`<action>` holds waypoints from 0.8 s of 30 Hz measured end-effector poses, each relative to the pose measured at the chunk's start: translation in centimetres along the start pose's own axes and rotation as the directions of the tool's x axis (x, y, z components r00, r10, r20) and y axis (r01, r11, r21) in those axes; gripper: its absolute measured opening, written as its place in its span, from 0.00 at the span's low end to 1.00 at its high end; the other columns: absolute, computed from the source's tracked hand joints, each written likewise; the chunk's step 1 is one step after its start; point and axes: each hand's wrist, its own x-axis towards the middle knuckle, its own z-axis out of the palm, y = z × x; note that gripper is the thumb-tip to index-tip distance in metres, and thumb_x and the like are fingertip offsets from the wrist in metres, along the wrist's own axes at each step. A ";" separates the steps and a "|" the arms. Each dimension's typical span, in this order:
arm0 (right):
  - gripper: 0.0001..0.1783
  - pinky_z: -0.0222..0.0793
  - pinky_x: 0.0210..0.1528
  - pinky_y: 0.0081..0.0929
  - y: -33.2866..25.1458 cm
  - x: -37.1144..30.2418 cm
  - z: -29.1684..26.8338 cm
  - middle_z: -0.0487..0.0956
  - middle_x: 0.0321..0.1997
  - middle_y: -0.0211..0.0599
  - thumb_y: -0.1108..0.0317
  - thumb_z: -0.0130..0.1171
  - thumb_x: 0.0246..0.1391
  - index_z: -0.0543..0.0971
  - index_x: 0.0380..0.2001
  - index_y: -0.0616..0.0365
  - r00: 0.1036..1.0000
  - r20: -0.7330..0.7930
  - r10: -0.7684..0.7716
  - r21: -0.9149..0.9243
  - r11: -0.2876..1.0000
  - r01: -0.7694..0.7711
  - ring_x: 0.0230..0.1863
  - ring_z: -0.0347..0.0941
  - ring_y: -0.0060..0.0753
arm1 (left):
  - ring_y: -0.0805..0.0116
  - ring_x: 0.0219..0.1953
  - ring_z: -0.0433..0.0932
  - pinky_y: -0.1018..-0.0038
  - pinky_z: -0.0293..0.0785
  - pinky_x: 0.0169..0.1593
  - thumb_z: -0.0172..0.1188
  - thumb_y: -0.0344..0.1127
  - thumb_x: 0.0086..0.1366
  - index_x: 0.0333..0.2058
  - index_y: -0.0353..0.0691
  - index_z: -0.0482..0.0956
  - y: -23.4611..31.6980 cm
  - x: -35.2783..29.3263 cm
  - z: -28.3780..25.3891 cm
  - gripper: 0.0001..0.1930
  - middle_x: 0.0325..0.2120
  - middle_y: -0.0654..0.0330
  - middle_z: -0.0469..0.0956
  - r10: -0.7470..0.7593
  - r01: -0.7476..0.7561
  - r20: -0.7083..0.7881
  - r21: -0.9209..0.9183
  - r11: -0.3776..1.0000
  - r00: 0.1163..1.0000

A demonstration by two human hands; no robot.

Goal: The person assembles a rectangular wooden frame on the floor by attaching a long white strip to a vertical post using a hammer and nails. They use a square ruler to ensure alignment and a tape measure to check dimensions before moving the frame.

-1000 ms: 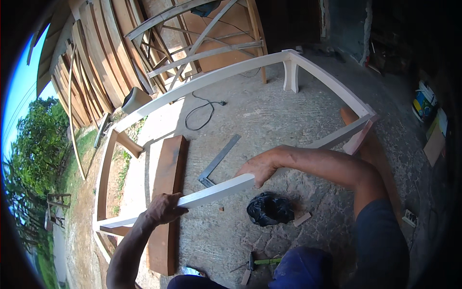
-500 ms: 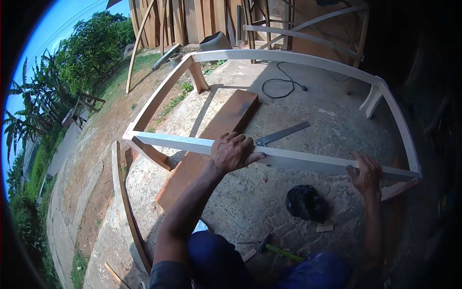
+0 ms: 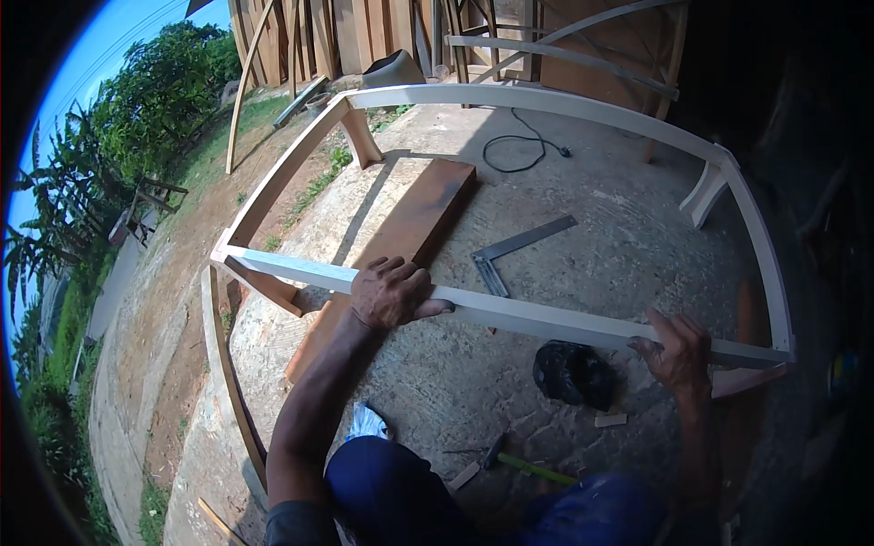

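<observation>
A pale wooden frame, rectangular with bowed rails and short curved legs, stretches across in front of me. My left hand [image 3: 393, 293] is wrapped over its near rail [image 3: 546, 318], left of the middle, with the thumb along the near side. Toward the rail's right end, my right hand [image 3: 675, 353] grips the same rail, thumb pointing left. Beyond the rail, a metal try square [image 3: 530, 238] lies on the concrete floor. A long brown plank [image 3: 401, 232] passes beneath the frame on the left. One leg [image 3: 362, 141] shows at the far left corner, another [image 3: 704, 193] at the far right.
A black plastic bag [image 3: 575, 375], a small wood offcut [image 3: 611, 420] and a green-handled hammer [image 3: 537, 469] lie near my knees. A curved strip of wood [image 3: 229, 364] rests at left. Past the frame are a black cable [image 3: 523, 164] and leaning boards [image 3: 364, 36].
The near rail has shifted toward me with both hands on it, uncovering more of the try square. The whole view has also moved slightly.
</observation>
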 end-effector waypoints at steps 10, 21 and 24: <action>0.36 0.70 0.30 0.46 -2.9 -4.0 -2.1 0.78 0.24 0.44 0.36 0.60 0.57 0.84 0.45 0.64 0.999 -0.048 -0.008 -0.028 1.000 0.006 0.26 0.77 0.50 | 0.66 0.23 0.75 0.69 0.71 0.26 0.63 0.70 0.56 0.21 0.48 0.72 1.4 -1.5 -1.9 0.29 0.17 0.65 0.68 0.136 -0.136 -0.021 0.009 0.991 0.991; 0.37 0.66 0.29 0.49 -3.1 -9.9 -4.4 0.76 0.25 0.48 0.36 0.55 0.60 0.83 0.43 0.66 0.998 -0.050 0.043 -0.068 0.997 -0.046 0.26 0.73 0.55 | 0.68 0.19 0.70 0.70 0.68 0.25 0.62 0.70 0.59 0.21 0.47 0.71 5.2 -1.9 -2.7 0.30 0.16 0.65 0.65 0.196 -0.199 -0.044 -0.094 0.976 0.980; 0.35 0.64 0.29 0.50 -3.2 -11.4 -5.0 0.76 0.25 0.47 0.39 0.53 0.63 0.82 0.44 0.67 0.996 -0.069 0.064 -0.088 0.994 -0.070 0.26 0.73 0.55 | 0.69 0.20 0.70 0.70 0.68 0.25 0.61 0.70 0.59 0.22 0.47 0.72 6.8 -1.1 -2.5 0.30 0.16 0.66 0.66 0.209 -0.218 -0.097 -0.093 0.971 0.973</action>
